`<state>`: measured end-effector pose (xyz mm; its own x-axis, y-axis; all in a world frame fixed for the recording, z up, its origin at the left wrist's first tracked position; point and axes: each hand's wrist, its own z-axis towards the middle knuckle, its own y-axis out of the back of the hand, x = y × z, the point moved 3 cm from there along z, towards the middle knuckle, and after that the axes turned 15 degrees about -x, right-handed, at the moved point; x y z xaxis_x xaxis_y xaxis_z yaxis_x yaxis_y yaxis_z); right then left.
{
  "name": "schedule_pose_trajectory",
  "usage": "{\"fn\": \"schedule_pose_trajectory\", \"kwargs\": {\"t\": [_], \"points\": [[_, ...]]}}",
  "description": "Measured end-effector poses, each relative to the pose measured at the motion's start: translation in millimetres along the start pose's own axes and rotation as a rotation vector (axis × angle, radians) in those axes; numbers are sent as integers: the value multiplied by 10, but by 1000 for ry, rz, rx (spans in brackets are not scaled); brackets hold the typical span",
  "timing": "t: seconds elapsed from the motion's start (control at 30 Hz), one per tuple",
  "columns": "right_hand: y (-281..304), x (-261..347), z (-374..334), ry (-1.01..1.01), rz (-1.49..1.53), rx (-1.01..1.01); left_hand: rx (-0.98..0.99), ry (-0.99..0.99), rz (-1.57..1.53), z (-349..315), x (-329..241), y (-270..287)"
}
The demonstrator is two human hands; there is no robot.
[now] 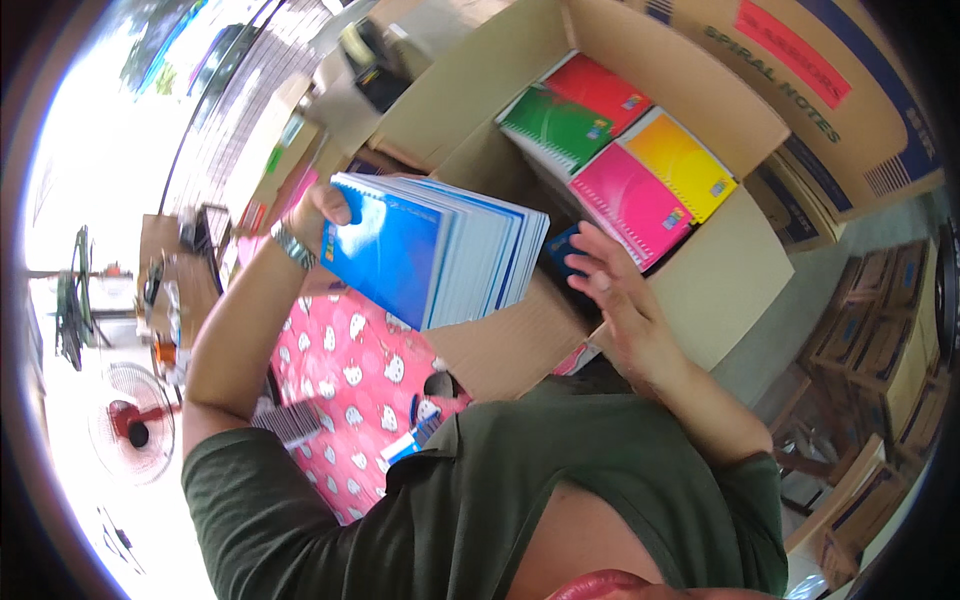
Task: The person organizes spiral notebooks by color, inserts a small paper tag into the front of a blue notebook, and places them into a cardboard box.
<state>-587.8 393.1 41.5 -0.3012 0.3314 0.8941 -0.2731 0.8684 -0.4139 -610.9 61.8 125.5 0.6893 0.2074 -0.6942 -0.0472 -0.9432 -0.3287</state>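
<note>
My left hand (322,217) grips a thick stack of blue spiral notebooks (385,255) by its left end, above the left side of an open cardboard box (690,60). The stack is tilted, its page edges facing right. My right hand (615,285) is open with fingers apart, over the box's near side, and holds nothing. Inside the box are stacks of notebooks: red (600,90), green (555,125), yellow (685,160) and pink (630,200). A blue notebook (562,248) shows partly behind my right fingers, down in the box.
A pink patterned cloth (340,370) lies left of the box, with a grey stack (290,420) at its edge. A large closed carton (850,80) stands at the far right, more cartons (870,310) below it. A fan (135,425) is at the left.
</note>
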Motion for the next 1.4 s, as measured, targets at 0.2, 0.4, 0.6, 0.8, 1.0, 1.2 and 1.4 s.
{"fn": "schedule_pose_trajectory", "kwargs": {"t": [0.2, 0.4, 0.6, 0.8, 1.0, 1.2, 1.4], "points": [[-1022, 8, -81, -187, -165, 507, -498, -414, -660, -1091, 2000, 313], [-1839, -407, -120, -148, -650, 724, -591, -693, -1042, -1548, 3222, -17], [-2325, -831, -405, -277, -689, 1033, -692, -842, -1241, -1877, 4009, -199], [-2308, -1314, -579, -510, -567, 1037, -950, -803, -1243, -1996, 4355, -476], [-2329, -1823, -739, -972, -237, 891, -1161, -834, -1432, -1952, 4576, -632], [-2604, -2387, -1141, -932, -303, 927, -1406, -876, -1429, -1818, 4488, -603], [-3241, -2751, -1288, -795, -541, 1108, -1323, -975, -1272, -1705, 4743, -725]]}}
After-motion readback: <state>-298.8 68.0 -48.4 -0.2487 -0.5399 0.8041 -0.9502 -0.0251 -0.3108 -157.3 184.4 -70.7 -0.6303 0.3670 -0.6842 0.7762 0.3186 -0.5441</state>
